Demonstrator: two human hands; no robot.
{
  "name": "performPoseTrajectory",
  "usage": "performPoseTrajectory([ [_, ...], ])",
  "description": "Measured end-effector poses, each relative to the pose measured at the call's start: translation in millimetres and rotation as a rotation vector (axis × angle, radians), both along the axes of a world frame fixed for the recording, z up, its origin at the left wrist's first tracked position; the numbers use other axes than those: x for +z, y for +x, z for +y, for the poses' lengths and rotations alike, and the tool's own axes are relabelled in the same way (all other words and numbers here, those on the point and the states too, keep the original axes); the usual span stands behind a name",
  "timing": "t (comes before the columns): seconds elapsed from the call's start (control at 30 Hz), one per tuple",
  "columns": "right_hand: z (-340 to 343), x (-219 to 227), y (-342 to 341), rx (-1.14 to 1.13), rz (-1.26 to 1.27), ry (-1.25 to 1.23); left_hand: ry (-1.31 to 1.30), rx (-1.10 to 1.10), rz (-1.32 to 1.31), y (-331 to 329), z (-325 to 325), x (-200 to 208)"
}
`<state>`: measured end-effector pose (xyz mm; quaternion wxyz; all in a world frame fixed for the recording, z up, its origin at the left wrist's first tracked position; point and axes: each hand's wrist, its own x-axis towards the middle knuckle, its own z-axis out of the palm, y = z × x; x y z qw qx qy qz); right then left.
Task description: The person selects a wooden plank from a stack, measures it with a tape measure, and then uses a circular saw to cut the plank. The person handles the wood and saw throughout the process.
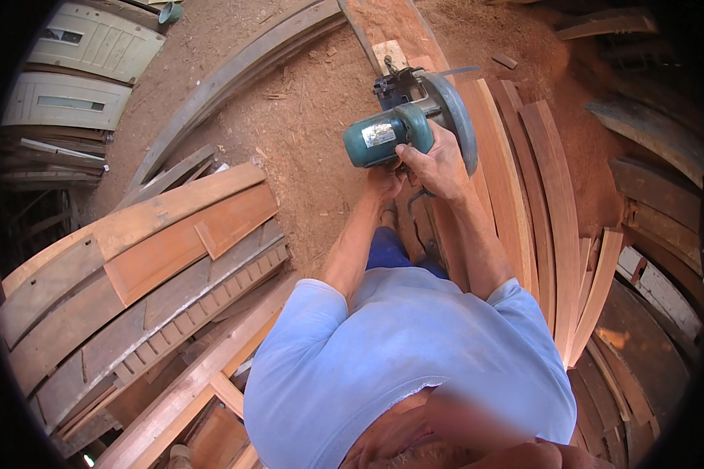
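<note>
A green circular saw [383, 139] with a grey blade guard [455, 117] is held out in front of me, over a plank [395, 22] that runs away from me. My right hand [440, 162] is closed round its rear handle, the thumb lying across the top. Against the underside of the motor, my left hand [385, 181] grips the saw from below; most of its fingers are hidden behind the motor and handle. A dark power cord [416, 211] hangs from the saw near my legs. A small pale wood block [389, 55] lies on the plank just beyond the saw.
Long reddish boards [551, 195] lie side by side at my right. On my left is a stack of planks and panels [172, 234], with a timber frame [203, 383] nearer me. Light panelled doors [78, 98] stand at far left. Sawdust [289, 117] covers the ground.
</note>
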<state>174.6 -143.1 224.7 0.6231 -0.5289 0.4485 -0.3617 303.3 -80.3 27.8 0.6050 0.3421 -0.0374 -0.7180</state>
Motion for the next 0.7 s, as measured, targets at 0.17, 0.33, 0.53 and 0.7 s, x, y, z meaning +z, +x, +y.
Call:
performPoseTrajectory([
  [0.17, -7.3, 3.0, 2.6, 0.012, 0.012, 0.042, 0.033, -0.015, 0.016, 5.1, -5.4, -0.6],
  [0.33, -15.5, -0.9, 5.9, 0.028, 0.0, 0.038, 0.018, -0.025, 0.015, 9.6, -13.9, -3.5],
  [0.53, -24.2, -4.8, 9.8, 0.04, -0.01, 0.062, 0.019, -0.04, -0.099, 14.0, -20.2, -7.2],
  [0.7, -30.3, -1.9, 16.3, 0.006, -0.035, 0.024, 0.031, -0.05, 0.004, 17.8, -29.4, -7.6],
])
